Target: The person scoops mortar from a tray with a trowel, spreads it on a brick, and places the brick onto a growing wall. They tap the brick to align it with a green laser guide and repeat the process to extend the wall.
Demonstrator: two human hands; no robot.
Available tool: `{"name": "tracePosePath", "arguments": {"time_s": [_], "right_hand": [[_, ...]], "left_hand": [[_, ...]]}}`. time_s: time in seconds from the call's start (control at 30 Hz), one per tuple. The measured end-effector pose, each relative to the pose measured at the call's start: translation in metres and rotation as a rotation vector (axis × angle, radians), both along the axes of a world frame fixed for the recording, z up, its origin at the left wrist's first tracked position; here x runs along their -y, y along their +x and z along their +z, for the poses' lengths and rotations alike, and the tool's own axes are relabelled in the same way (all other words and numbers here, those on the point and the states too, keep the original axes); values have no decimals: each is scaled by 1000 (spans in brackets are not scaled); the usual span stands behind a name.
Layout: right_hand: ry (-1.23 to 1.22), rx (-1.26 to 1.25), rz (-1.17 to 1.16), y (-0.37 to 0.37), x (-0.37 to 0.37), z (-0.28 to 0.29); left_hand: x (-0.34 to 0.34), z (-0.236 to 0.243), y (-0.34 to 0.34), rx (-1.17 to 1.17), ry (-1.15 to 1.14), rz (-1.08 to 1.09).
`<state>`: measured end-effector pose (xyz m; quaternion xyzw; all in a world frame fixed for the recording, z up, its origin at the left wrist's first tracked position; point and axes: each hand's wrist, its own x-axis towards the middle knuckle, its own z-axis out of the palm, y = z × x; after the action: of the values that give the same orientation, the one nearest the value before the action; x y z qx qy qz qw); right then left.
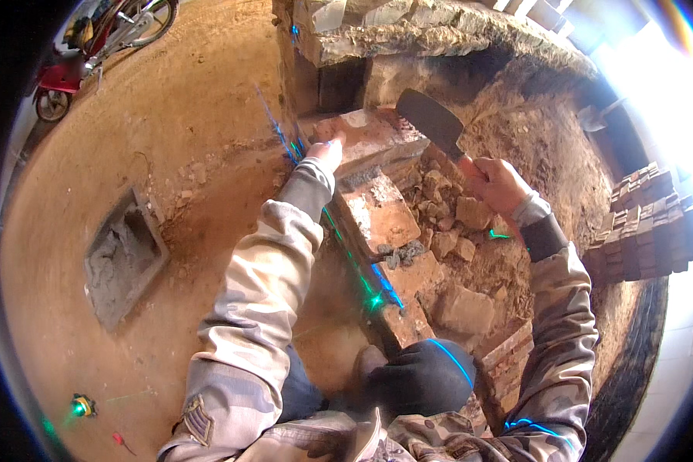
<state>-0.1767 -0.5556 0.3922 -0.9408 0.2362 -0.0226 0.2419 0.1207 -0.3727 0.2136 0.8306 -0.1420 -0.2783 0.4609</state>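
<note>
My left hand (327, 153) rests its fingers on the near edge of a red brick (373, 132) that lies on top of a low brick wall (385, 223). My right hand (499, 185) grips the handle of a brick trowel with a dark flat blade (431, 119), held raised over the same brick. The wall's top course runs from my knee (427, 373) up toward a rough brick and mortar pier (377, 46). A lump of grey mortar (402, 252) sits on one brick. A green and blue laser line (354, 262) runs along the wall's left face.
Broken brick rubble (454, 231) fills the pit right of the wall. A square tray of grey mortar (123, 258) lies on the dirt floor at left. Stacked red bricks (647, 223) stand at right. A green laser device (81, 406) sits at lower left, and a red motorbike (92, 54) at upper left.
</note>
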Motion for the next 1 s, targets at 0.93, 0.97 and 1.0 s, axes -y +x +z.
{"name": "tracePosePath", "arguments": {"time_s": [0.93, 0.97, 1.0], "right_hand": [[-59, -148, 63, -63, 26, -42], [-81, -149, 52, -66, 31, -42], [-113, -127, 25, -68, 34, -43]], "left_hand": [[-5, -35, 23, -69, -192, 23], [-5, -37, 24, -35, -169, 50], [-5, -38, 27, 1, -147, 79]]}}
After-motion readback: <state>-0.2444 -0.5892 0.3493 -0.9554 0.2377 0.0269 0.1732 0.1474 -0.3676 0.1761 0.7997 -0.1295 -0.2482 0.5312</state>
